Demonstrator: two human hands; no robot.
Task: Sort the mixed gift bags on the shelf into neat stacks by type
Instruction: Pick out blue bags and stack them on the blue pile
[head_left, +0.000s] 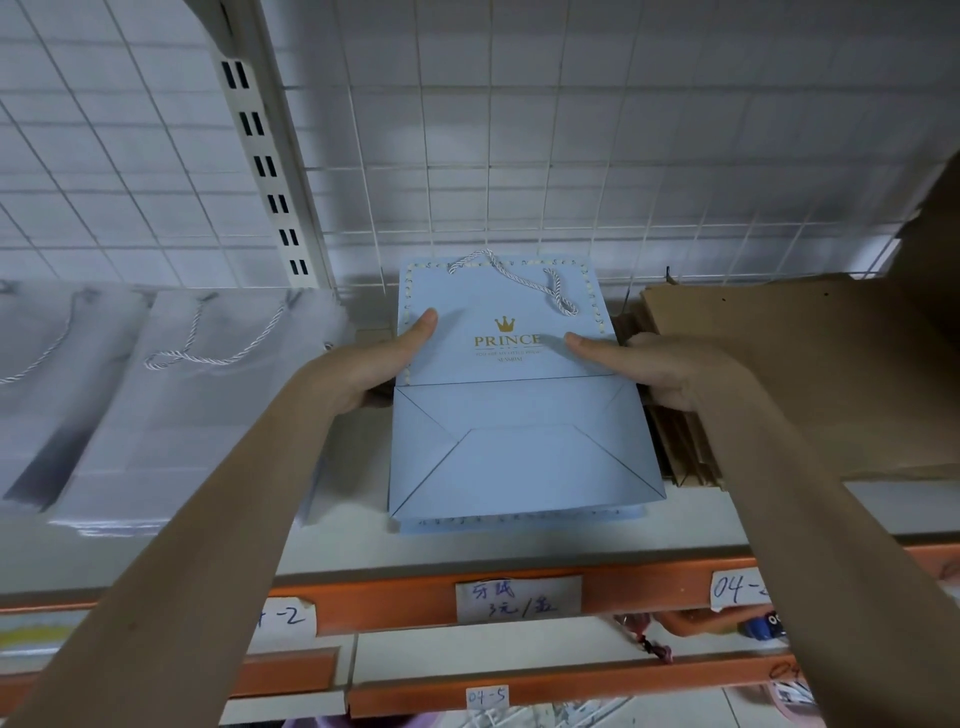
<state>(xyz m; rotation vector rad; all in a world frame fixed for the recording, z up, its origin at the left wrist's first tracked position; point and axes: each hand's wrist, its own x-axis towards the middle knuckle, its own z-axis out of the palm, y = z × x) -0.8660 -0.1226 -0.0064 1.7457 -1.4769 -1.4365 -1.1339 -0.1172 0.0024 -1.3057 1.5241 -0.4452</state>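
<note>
A flat light-blue gift bag with a gold crown, "PRINCE" lettering and a white rope handle lies on the shelf, on top of at least one more blue bag. My left hand grips its left edge, thumb on top. My right hand grips its right edge the same way. A stack of white gift bags with rope handles lies to the left. Brown kraft paper bags are stacked to the right, touching my right hand.
The white shelf board has an orange front rail with handwritten paper labels. A wire grid and a slotted upright stand behind the bags. Lower shelves hold small items at the bottom right.
</note>
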